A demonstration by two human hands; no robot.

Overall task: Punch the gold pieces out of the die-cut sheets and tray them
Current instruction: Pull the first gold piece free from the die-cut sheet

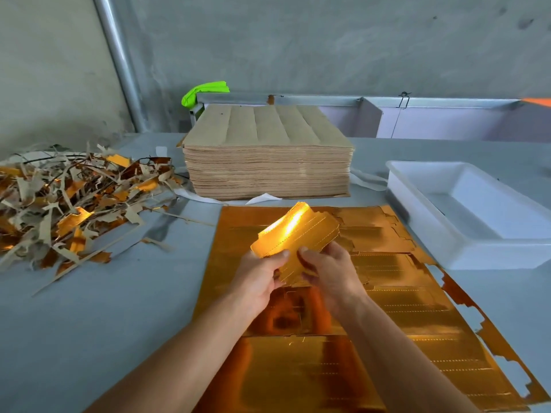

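Note:
A gold die-cut sheet [402,308] lies flat on the grey table in front of me, its right edge ragged. Above it I hold a small stack of punched gold pieces [295,231], tilted up and catching the light. My left hand [259,278] grips the stack's lower left edge, thumb on top. My right hand [328,272] grips its lower right edge, thumb on the gold face. A white plastic tray [417,222] sits to the right with nothing visible inside.
A tall stack of brown-backed sheets [268,153] stands behind the gold sheet. A heap of brown and gold offcut strips [68,204] spreads over the table's left. A green object [205,90] lies behind the stack by a metal rail.

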